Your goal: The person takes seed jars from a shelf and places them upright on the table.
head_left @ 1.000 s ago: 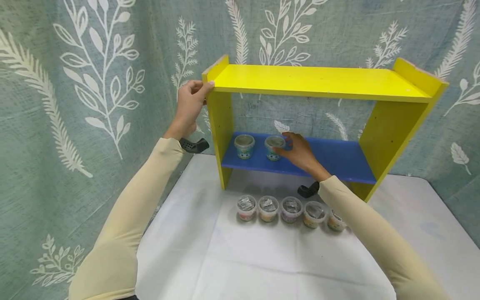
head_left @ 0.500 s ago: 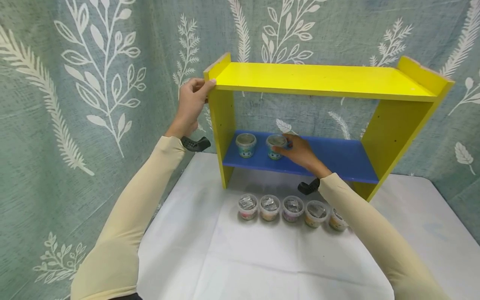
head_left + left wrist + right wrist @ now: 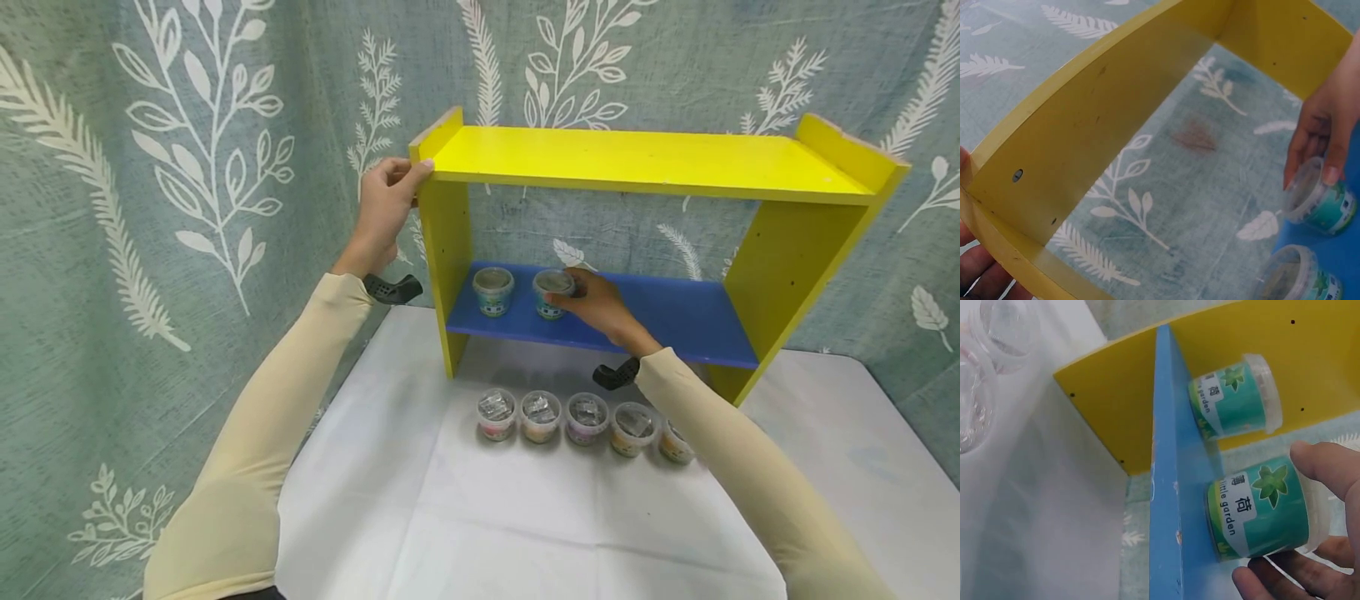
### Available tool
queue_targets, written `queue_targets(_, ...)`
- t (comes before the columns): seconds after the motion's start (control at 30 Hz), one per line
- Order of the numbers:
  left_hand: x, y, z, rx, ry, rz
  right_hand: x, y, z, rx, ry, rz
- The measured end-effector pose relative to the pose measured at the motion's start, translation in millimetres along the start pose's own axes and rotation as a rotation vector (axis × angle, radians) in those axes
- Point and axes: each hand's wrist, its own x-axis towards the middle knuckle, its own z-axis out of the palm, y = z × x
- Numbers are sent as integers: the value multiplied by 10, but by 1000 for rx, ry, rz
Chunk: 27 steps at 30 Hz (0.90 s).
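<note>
A yellow shelf unit (image 3: 645,158) with a blue lower shelf (image 3: 675,312) stands on a white table. My left hand (image 3: 386,204) grips the top left corner of the yellow unit. Two small green-labelled tubs stand on the blue shelf. My right hand (image 3: 596,302) holds the right one (image 3: 552,293), fingers and thumb around its lidded top; the right wrist view shows that tub (image 3: 1260,512) standing on the shelf. The other tub (image 3: 492,291) stands free to its left, also seen as the upper tub (image 3: 1235,403) in the right wrist view.
Several small clear-lidded tubs (image 3: 540,417) stand in a row on the white table (image 3: 525,517) in front of the shelf unit. A leaf-patterned curtain (image 3: 187,167) hangs behind and to the left. The right half of the blue shelf is bare.
Almost nothing has moved. My right hand has closed a little more around the right tub on the blue shelf; the left hand keeps its grip on the corner.
</note>
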Motion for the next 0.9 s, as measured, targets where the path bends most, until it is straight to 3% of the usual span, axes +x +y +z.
queue_targets(0.37,-4,5,10,-16,4,-7,-57,-28,36,36,43,2)
queue_targets(0.9,-6,5,19,-19,5,-4,-264,-80,52,54,64,-71)
